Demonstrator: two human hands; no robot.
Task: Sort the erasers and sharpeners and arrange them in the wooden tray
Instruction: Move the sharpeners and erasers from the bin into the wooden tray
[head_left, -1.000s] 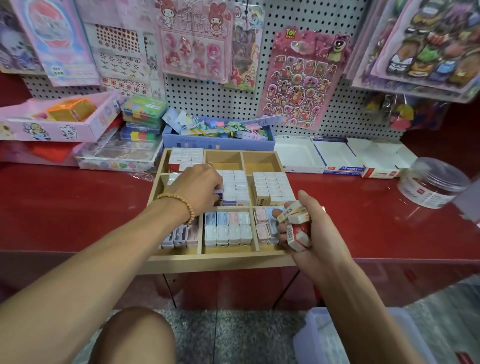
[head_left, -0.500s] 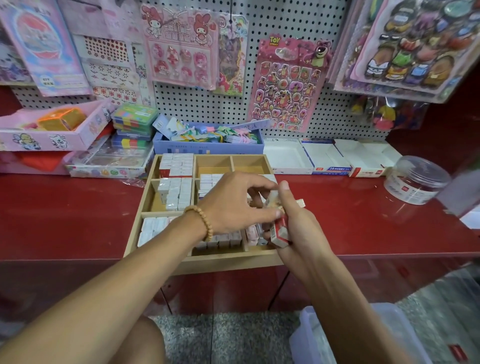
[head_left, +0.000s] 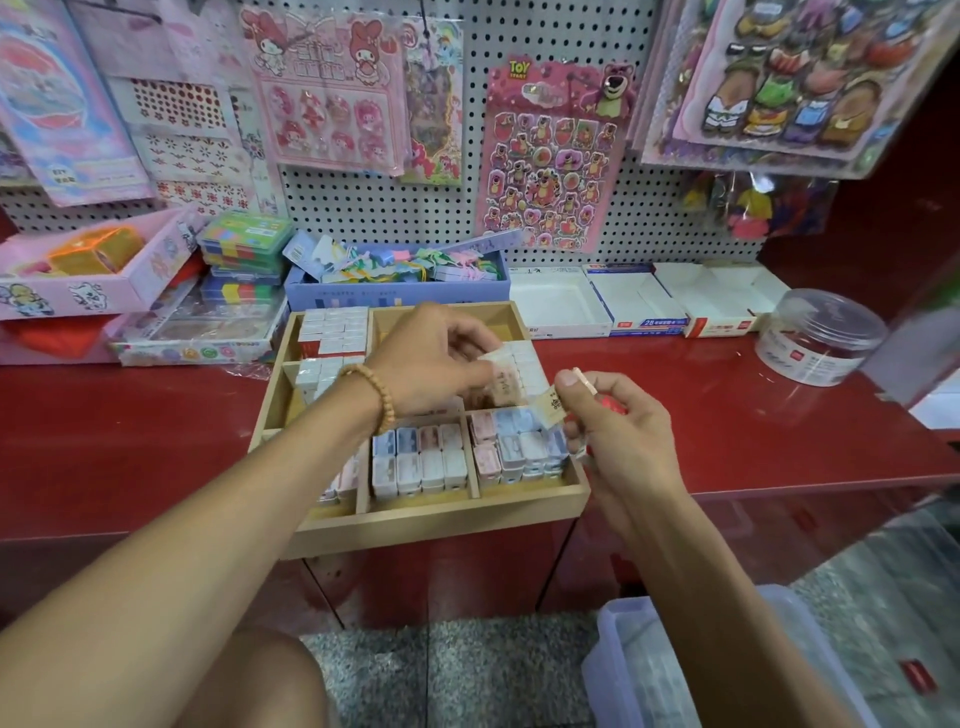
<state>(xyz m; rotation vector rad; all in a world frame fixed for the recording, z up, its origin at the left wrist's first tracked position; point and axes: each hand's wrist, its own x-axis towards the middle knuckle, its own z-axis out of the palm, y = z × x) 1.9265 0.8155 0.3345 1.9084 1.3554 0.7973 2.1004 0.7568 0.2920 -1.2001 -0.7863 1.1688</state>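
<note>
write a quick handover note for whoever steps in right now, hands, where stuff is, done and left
Left hand: pinching one wrapped eraser above the tray's middle row.
Right hand: grip on a small bunch of erasers over the tray's right edge.
Wooden tray sits on the red counter, front edge overhanging. White erasers fill the back-left compartment and much of the middle row; pastel sharpeners fill the front compartments.
Done: most compartments stocked.
Left: place the held erasers; the back middle and right compartments look empty, though the left hand partly hides them.
</note>
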